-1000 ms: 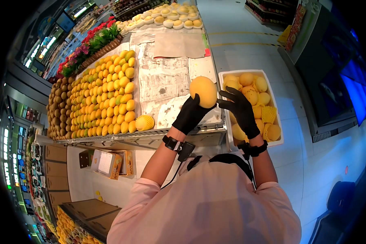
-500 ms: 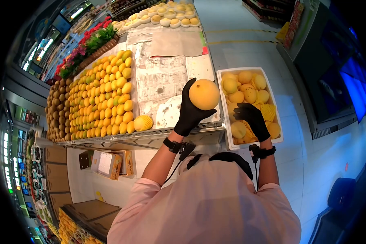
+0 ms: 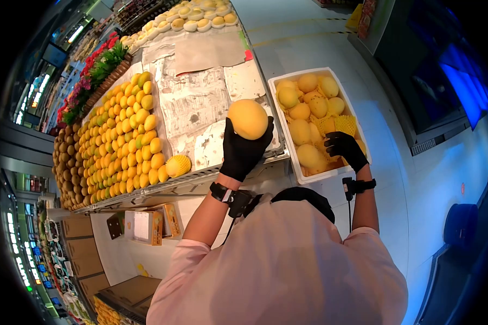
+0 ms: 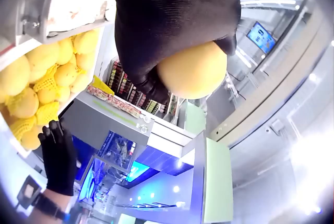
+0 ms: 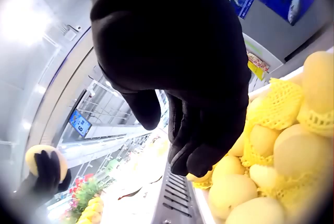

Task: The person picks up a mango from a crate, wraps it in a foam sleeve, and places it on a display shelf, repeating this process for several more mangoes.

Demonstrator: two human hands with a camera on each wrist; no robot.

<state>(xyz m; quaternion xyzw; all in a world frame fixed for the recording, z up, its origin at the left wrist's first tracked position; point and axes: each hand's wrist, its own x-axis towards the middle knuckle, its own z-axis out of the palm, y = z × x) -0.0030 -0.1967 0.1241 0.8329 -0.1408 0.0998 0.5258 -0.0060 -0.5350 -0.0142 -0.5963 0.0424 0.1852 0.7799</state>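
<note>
My black-gloved left hand [image 3: 242, 154] holds a round yellow melon [image 3: 248, 119] from below, over the near right corner of the display counter. In the left wrist view the fingers of that hand curl round the melon [image 4: 193, 73]. My gloved right hand [image 3: 347, 150] hovers at the near right part of a white foam box [image 3: 285, 131], its fingers loosely bent. The right wrist view shows nothing in the right hand [image 5: 177, 62]. Several yellow melons [image 3: 299, 111] fill the box, some in yellow foam nets [image 3: 342, 124].
Left on the counter lie rows of mangoes [image 3: 126, 130] and brown round fruit [image 3: 68, 162], with a netted melon [image 3: 178, 166] at the near edge. Stained paper [image 3: 192, 103] covers the middle. Pale-wrapped fruit [image 3: 203, 24] sits at the back, flowers [image 3: 106, 62] along the left.
The right hand has drawn away from the melon and moved right to the foam box. My left hand keeps the melon, having turned it. The head view has shifted slightly right.
</note>
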